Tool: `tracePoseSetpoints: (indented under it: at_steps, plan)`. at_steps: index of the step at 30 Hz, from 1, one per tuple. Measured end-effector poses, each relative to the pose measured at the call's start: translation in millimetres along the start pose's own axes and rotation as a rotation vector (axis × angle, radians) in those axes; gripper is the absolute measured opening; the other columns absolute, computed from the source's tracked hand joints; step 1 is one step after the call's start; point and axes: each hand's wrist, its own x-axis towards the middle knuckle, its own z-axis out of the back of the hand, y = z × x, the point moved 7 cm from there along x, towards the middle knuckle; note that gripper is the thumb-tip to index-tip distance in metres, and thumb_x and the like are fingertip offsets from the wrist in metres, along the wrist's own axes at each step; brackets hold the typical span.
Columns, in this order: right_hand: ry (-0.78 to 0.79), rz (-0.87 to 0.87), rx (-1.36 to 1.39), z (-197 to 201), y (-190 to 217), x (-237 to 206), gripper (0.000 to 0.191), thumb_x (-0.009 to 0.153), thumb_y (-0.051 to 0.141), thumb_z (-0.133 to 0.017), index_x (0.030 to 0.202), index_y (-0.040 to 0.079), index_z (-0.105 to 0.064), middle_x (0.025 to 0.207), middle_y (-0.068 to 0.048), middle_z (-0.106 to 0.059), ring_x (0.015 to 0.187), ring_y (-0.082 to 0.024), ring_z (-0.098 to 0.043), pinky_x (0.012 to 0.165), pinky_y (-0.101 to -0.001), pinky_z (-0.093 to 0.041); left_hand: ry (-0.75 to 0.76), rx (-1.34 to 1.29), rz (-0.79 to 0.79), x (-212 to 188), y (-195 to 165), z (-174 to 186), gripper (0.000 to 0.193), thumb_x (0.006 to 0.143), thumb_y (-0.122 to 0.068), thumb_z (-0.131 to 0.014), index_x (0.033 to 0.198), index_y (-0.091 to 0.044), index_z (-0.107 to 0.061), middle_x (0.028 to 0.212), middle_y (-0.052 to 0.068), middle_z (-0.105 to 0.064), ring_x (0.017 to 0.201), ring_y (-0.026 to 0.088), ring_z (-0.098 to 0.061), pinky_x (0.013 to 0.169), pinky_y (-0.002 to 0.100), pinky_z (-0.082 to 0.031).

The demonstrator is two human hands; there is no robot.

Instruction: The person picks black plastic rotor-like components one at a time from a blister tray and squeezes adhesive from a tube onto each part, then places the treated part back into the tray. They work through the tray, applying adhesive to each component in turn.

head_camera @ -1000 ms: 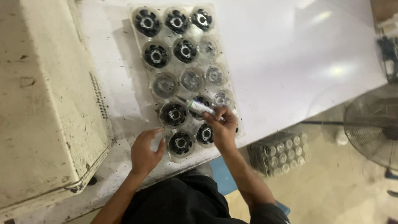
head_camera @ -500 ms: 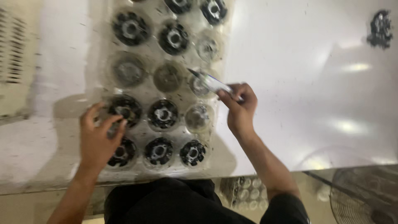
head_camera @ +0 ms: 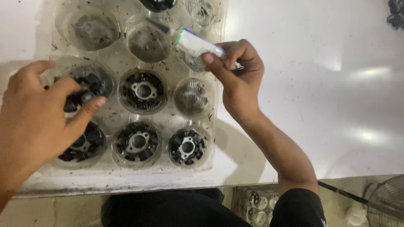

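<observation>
Where the white surface (head_camera: 320, 105) meets its near edge, a clear plastic tray (head_camera: 166, 115) lies with round cups in rows. Nearest that edge, three cups each hold a black round part with a metal centre: one under the left hand, a second part (head_camera: 137, 143) in the middle, a third part (head_camera: 187, 146) to its right. The left hand (head_camera: 35, 113) rests over the tray's near left corner, fingers curled onto a black part (head_camera: 86, 90) in the second row; its grip is closed on that part, thumb pressing from the near side. Beside it in the same row sits another black part (head_camera: 144, 91), then a cup (head_camera: 192, 97) with only a ribbed, greyish bottom visible. Farther on, the right hand (head_camera: 237, 77) is above the tray's right side, its grip pinched around a small white tube (head_camera: 195, 44) with a green and blue band, whose tip points left over an empty, smeared cup (head_camera: 147, 42). Another empty cup (head_camera: 93, 29) lies left of that. At the surface's far right corner a dark object (head_camera: 395, 14) is cut off by the frame.
</observation>
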Motion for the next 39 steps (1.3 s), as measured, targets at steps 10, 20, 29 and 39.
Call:
tracePoseSetpoints:
  at_steps: [10,20,29,39]
  plan:
    - [-0.157,0.045,0.129,21,7,-103,0.030,0.093,-0.005,-0.074,0.084,0.007,-0.048,0.113,-0.015,-0.067,0.091,-0.026,-0.075,0.077,-0.0355,-0.063,-0.483,-1.810,-0.207,-22,-20,46,0.049,0.086,-0.031,-0.090,0.121,-0.014,-0.060,0.121,0.014,-0.067,0.120,0.031,-0.065,0.108,0.046,-0.059]
    - [-0.192,0.411,-0.310,-23,26,-153,0.039,0.089,-0.007,-0.082,0.081,0.010,-0.047,0.111,-0.016,-0.074,0.102,-0.014,-0.071,0.079,-0.0262,-0.060,-0.485,-2.401,-0.449,10,-63,41,0.058,0.088,-0.033,-0.073,0.138,-0.008,-0.055,0.140,0.016,-0.059,0.120,0.033,-0.063,0.104,0.046,-0.057]
    - [-0.101,0.587,-0.352,-49,51,-176,0.036,0.088,-0.017,-0.072,0.080,0.006,-0.047,0.107,-0.017,-0.070,0.100,-0.018,-0.070,0.082,-0.0302,-0.063,-0.599,-1.965,-0.447,-23,-93,56,0.046,0.111,-0.040,-0.054,0.126,0.003,-0.059,0.130,0.022,-0.067,0.112,0.027,-0.069,0.094,0.036,-0.060]
    - [-0.140,0.672,-0.523,-51,61,-189,0.040,0.082,-0.012,-0.081,0.074,0.009,-0.047,0.096,-0.012,-0.071,0.093,-0.019,-0.071,0.074,-0.0295,-0.060,-0.722,-1.862,-0.469,-46,-98,71,0.038,0.111,-0.029,-0.056,0.126,0.006,-0.062,0.127,0.023,-0.066,0.117,0.026,-0.068,0.109,0.039,-0.055]
